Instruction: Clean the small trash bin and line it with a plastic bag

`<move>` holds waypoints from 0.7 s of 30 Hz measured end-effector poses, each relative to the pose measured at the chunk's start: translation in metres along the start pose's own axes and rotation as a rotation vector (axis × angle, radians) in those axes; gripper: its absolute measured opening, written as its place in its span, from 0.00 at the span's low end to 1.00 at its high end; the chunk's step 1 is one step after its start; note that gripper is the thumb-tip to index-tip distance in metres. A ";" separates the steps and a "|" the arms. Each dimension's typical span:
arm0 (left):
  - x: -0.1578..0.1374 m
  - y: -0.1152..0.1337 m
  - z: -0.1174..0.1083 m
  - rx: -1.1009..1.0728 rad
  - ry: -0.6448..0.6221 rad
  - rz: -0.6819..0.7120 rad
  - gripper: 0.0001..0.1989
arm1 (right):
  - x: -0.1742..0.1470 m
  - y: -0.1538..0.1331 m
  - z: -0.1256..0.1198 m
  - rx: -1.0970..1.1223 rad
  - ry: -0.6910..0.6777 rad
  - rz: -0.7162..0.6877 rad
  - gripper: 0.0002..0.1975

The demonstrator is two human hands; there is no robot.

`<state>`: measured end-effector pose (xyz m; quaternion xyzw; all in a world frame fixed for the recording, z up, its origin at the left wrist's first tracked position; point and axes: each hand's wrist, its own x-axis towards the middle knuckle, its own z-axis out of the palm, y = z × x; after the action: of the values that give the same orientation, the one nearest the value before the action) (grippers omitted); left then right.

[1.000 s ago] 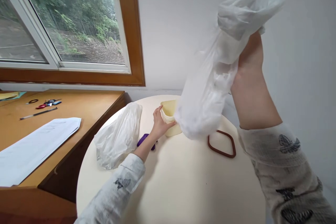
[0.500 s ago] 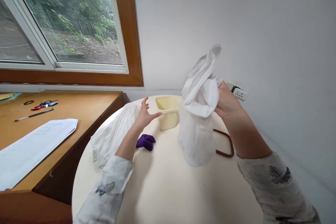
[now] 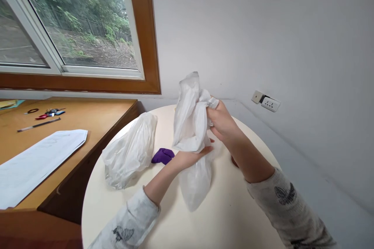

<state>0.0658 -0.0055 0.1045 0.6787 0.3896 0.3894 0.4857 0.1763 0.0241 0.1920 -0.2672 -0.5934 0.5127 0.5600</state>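
The right hand point(image 3: 223, 122) is clamped on the gathered neck of a white plastic bag point(image 3: 191, 140) near the middle of the frame. The left hand point(image 3: 189, 158) cups the bag from below, fingers spread against the film and not closed around it. The bag's lower end hangs down toward the round table point(image 3: 204, 221). To handle it well, the top grip should stay tight while the lower hand steadies the loose film, since it looks thin and slippery. Left of the hands lies a purple cloth point(image 3: 163, 155), and beyond it a second white bag point(image 3: 130, 151), close enough to snag. A wooden desk point(image 3: 87, 114) with papers point(image 3: 37, 159) fills the left.
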 end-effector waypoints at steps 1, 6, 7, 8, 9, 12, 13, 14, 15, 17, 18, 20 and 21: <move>0.000 -0.002 -0.002 0.002 -0.029 -0.010 0.14 | 0.001 -0.002 -0.003 -0.010 0.025 -0.026 0.05; -0.006 -0.014 -0.022 -0.054 -0.153 -0.064 0.15 | 0.002 -0.014 -0.036 -0.046 0.185 -0.077 0.07; -0.007 -0.016 -0.027 -0.075 -0.165 -0.067 0.16 | 0.001 -0.013 -0.045 -0.034 0.217 -0.074 0.07; -0.008 -0.018 -0.031 -0.097 -0.175 -0.062 0.17 | 0.000 -0.010 -0.055 -0.019 0.251 -0.068 0.07; -0.010 -0.020 -0.035 -0.115 -0.181 -0.050 0.18 | -0.001 -0.005 -0.064 -0.001 0.282 -0.059 0.06; -0.014 -0.024 -0.043 -0.154 -0.162 -0.027 0.18 | -0.006 0.016 -0.092 0.024 0.325 0.074 0.07; -0.016 -0.025 -0.045 -0.163 -0.159 -0.031 0.18 | -0.008 0.023 -0.100 0.029 0.353 0.125 0.09; -0.018 -0.026 -0.046 -0.170 -0.164 -0.039 0.19 | -0.010 0.030 -0.108 0.040 0.414 0.157 0.11; -0.019 -0.026 -0.047 -0.176 -0.182 -0.051 0.19 | -0.012 0.035 -0.114 0.051 0.493 0.172 0.13; -0.023 -0.026 -0.049 -0.169 -0.223 -0.072 0.21 | -0.015 0.041 -0.121 0.042 0.660 0.118 0.16; -0.024 -0.025 -0.050 -0.151 -0.232 -0.085 0.22 | -0.016 0.040 -0.120 0.013 0.720 0.052 0.16; -0.027 -0.022 -0.051 -0.099 -0.213 -0.131 0.21 | -0.020 0.033 -0.111 -0.102 0.745 -0.139 0.12; -0.028 -0.019 -0.051 -0.071 -0.202 -0.156 0.20 | -0.022 0.026 -0.102 -0.188 0.697 -0.239 0.10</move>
<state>0.0061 -0.0083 0.0930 0.6645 0.3762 0.2935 0.5751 0.2701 0.0441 0.1440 -0.4047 -0.4389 0.2656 0.7570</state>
